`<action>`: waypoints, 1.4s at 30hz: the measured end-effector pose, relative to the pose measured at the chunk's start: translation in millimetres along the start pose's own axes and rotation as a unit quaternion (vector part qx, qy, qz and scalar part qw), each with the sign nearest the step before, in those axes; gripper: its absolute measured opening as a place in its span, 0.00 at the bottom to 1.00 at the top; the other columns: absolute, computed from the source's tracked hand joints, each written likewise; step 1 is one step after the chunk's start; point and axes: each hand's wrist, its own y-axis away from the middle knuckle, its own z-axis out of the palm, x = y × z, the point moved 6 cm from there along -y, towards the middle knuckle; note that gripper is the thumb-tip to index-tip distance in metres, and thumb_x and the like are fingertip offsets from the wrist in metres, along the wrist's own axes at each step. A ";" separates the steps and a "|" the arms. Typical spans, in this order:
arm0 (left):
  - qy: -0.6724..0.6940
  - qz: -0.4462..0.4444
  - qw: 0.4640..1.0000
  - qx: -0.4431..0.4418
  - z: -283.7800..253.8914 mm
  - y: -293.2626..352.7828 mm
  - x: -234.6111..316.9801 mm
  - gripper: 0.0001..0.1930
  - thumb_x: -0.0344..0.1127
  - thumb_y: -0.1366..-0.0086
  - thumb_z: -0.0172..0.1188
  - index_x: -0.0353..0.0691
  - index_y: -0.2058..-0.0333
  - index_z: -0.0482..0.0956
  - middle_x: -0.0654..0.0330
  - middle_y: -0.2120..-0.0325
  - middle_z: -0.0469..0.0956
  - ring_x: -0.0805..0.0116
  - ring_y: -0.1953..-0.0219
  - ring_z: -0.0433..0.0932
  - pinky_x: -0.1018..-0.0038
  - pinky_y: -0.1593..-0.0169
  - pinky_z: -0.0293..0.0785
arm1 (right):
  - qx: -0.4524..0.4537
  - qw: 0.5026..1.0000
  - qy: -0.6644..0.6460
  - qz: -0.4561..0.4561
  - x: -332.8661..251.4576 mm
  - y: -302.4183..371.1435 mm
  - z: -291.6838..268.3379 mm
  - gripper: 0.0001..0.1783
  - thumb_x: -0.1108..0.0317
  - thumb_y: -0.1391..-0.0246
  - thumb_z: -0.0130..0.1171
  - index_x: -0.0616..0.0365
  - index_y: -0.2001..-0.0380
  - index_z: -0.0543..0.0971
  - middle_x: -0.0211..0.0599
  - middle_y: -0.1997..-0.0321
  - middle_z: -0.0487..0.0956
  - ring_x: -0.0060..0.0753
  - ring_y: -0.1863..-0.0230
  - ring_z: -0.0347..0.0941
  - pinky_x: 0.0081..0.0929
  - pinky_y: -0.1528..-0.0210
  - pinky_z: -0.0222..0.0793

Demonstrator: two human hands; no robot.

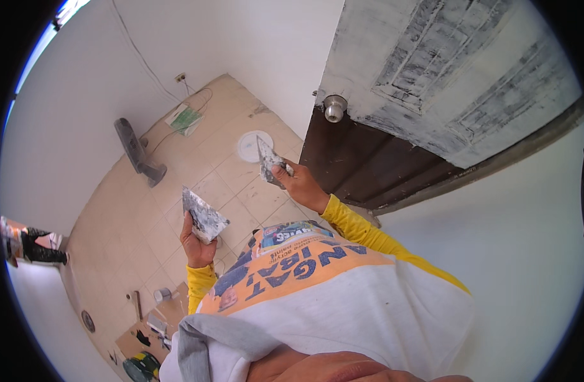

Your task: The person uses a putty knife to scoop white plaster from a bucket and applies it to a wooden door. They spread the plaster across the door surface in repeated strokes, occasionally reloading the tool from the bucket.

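Observation:
My left hand (197,247) is closed on a putty knife (206,216), its broad blade smeared white and grey and held over the tiled floor. Farther off and to the right, my right hand (304,188) grips a second putty knife (266,159), whose blade is coated in pale filler and tapers to a point in this view. The handles are mostly hidden by the fingers and blades. Both blades are apart from each other. To the right of my right hand stands a door (451,70) with white patchy coating on its upper part, dark brown lower part and a round metal knob (334,108).
A white round lid (247,148) lies on the floor beyond my right hand. Farther left are a dark upright object (134,149) and a green-and-white packet (185,120). Cardboard (127,344) with tools and a dark green tub (139,367) sit lower left. Another person (36,245) is at far left.

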 end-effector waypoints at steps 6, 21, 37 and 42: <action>0.019 0.041 0.999 0.000 32.8 1.6 -39.3 0.16 0.43 0.23 0.50 0.42 0.46 0.78 0.58 0.52 0.84 0.60 0.51 0.84 0.58 0.44 0.81 | -0.038 0.998 -0.038 -0.019 30.9 -4.0 -35.6 0.26 0.53 0.32 0.58 0.65 0.44 0.77 0.38 0.60 0.84 0.24 0.58 0.76 0.25 0.54 0.72; -0.485 0.176 0.857 -0.014 152.4 -42.8 -87.3 0.20 0.39 0.25 0.54 0.34 0.41 0.73 0.56 0.49 0.81 0.64 0.50 0.82 0.67 0.42 0.77 | -0.075 0.992 -0.092 0.051 41.6 6.0 -150.1 0.17 0.64 0.32 0.59 0.65 0.47 0.79 0.31 0.53 0.82 0.20 0.53 0.73 0.24 0.49 0.68; -0.679 0.192 0.696 -0.135 272.4 -161.0 -21.0 0.19 0.32 0.28 0.55 0.28 0.43 0.76 0.56 0.71 0.82 0.76 0.70 0.75 0.76 0.63 0.75 | 0.072 0.920 0.234 -0.306 -27.3 -93.2 -30.2 0.43 0.85 0.58 0.56 0.46 0.34 0.74 0.46 0.35 0.72 0.56 0.39 0.68 0.46 0.35 0.62; -0.691 0.145 0.678 -0.203 275.4 -222.4 7.1 0.18 0.34 0.27 0.55 0.27 0.46 0.77 0.56 0.75 0.79 0.75 0.73 0.72 0.73 0.66 0.74 | 0.119 0.928 0.224 -0.273 -28.1 -123.1 5.5 0.40 0.87 0.57 0.54 0.47 0.37 0.77 0.41 0.33 0.71 0.53 0.36 0.66 0.45 0.33 0.61</action>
